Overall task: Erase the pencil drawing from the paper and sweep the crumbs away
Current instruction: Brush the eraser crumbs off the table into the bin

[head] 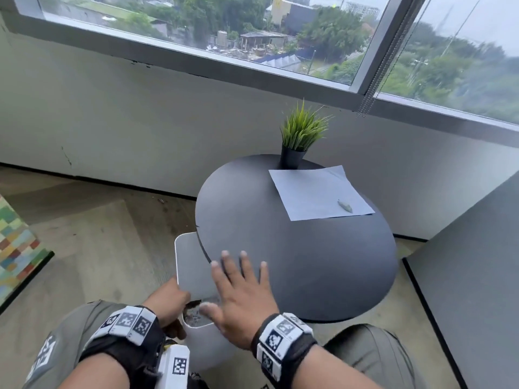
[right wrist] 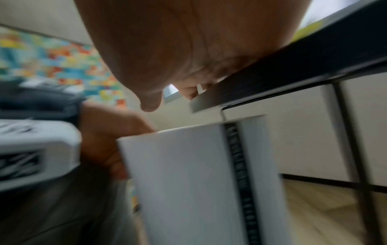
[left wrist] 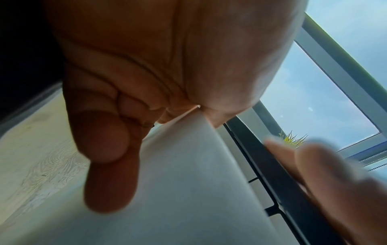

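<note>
A white sheet of paper (head: pixel 317 192) lies on the far right part of the round black table (head: pixel 309 262); no drawing shows on it from here. A small grey-green eraser (head: pixel 345 205) rests near the paper's right corner. My right hand (head: pixel 241 284) lies flat with fingers spread on the table's near left edge, thumb over the mouth of a white bin (head: pixel 205 335). My left hand (head: pixel 168 300) grips the bin's raised white lid (head: pixel 191 265), with its fingers (left wrist: pixel 104 149) curled round the lid (left wrist: pixel 188 174). Dark debris (head: pixel 196 314) shows inside the bin.
A potted green plant (head: pixel 297 136) stands at the table's far edge, just behind the paper. A window and white wall run behind. A grey panel (head: pixel 477 276) stands at the right. Wooden floor (head: pixel 98 234) spreads to the left, with a colourful patterned piece (head: pixel 16 242) at the far left.
</note>
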Motion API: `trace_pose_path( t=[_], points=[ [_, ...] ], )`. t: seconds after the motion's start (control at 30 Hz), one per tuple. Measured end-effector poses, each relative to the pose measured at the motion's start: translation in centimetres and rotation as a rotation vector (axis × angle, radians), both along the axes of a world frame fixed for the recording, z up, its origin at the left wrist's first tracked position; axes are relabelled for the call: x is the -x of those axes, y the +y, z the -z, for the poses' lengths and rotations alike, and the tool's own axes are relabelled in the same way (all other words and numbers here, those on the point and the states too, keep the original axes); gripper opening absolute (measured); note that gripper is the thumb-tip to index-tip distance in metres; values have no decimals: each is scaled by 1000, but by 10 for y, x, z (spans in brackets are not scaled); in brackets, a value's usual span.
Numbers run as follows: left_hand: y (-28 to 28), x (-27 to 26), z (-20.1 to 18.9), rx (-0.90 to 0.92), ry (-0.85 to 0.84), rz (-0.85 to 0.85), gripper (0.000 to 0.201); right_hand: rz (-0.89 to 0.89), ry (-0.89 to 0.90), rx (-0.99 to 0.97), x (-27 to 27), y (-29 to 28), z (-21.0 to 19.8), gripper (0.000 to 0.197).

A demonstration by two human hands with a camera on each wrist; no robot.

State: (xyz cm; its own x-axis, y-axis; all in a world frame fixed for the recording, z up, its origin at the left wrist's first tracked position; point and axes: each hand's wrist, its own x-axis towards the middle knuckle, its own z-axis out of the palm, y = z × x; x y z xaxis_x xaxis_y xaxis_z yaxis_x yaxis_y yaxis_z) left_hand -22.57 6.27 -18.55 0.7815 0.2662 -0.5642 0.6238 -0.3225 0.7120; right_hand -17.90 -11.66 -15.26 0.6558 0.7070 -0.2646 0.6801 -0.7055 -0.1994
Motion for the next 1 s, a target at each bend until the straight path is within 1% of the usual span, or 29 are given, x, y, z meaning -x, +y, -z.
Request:
trace_pose_path(
  t=[0.03, 0.07, 0.1, 0.13, 0.17, 0.2, 0.23, 0.27, 0.3, 0.33, 0.37, 0.4, 0.43, 0.47, 0.5, 0.53, 0.57, 0.6, 0.63, 0.67, 0.7, 0.77, 0.8, 0.83, 0.87, 0.9, 0.93, 1.0],
  points=[
    [1, 0, 2, -7, -8, 9, 44, -126, 29, -52, 11, 4, -2, 70],
    [1, -1, 3, -21, -14, 31, 48, -191, 62, -123, 15, 2, -5, 70],
    [-1, -1, 0, -33, -11, 51, 47, -165, 79, -211, 11, -6, -9, 72],
    [-3, 0, -6, -40, 3, 57, 37, -48, 71, -295, 1, -19, -10, 73],
    [-5, 1, -10, -44, 27, 47, 22, 135, 46, -335, -12, -36, -11, 74],
    [-5, 2, -10, -56, 48, 32, 12, 351, 26, -320, -27, -58, -13, 75],
    [-4, 2, -6, -61, 56, 12, 10, 569, 14, -249, -40, -82, -13, 75],
    [-5, 2, -2, -59, 57, 2, 8, 740, 14, -154, -48, -103, -13, 76],
    [-7, 3, -3, -47, 53, -5, 7, 836, 19, -67, -51, -119, -12, 77],
    [-9, 3, -2, -38, 60, -12, 6, 860, 21, -7, -49, -126, -9, 79],
    [-10, 1, 0, -24, 67, -18, 7, 835, 20, 27, -43, -124, -4, 82],
    [-12, 0, 2, -18, 71, -13, 8, 773, 22, 36, -33, -115, -1, 85],
    [-14, 0, 3, -12, 70, -10, 11, 667, 21, 28, -21, -100, 1, 88],
    [-16, 1, 1, -15, 72, -6, 15, 507, 16, 9, -6, -84, 2, 91],
    [-16, 0, 2, -15, 71, -5, 16, 304, 18, -13, 8, -67, 0, 91],
    [-17, 1, 0, -28, 64, 3, 13, 98, 45, -55, 21, -53, -4, 89],
    [-18, 1, -1, -38, 34, 8, 14, -63, 90, -118, 29, -44, -8, 87],
    [-19, 2, -5, -51, 1, 25, 18, -135, 129, -189, 28, -42, -12, 84],
    [-19, 3, -7, -51, -9, 19, 21, -100, 137, -262, 20, -45, -13, 81],
    [-18, 3, -7, -56, -7, 8, 17, 30, 120, -314, 4, -53, -13, 79],
    [-16, 4, -6, -59, 8, -3, 10, 228, 87, -320, -14, -65, -12, 78],
    [-14, 6, -6, -47, 52, -15, 11, 643, 61, -203, -52, -91, -15, 78],
    [-14, 7, -6, -35, 57, -17, 11, 781, 75, -141, -66, -102, -17, 78],
    [-13, 5, -3, -46, 48, -9, 16, 845, 94, -106, -73, -106, -19, 77],
    [-12, 3, -2, -57, 35, 3, 24, 840, 110, -89, -75, -103, -19, 76],
    [-11, 2, 0, -78, 34, 17, 28, 792, 120, -80, -69, -94, -19, 75],
    [-10, 1, 1, -94, 40, 31, 29, 717, 116, -73, -59, -80, -16, 76],
    [-9, 0, 4, -98, 57, 37, 32, 512, 70, -51, -27, -49, -8, 81]
  ],
)
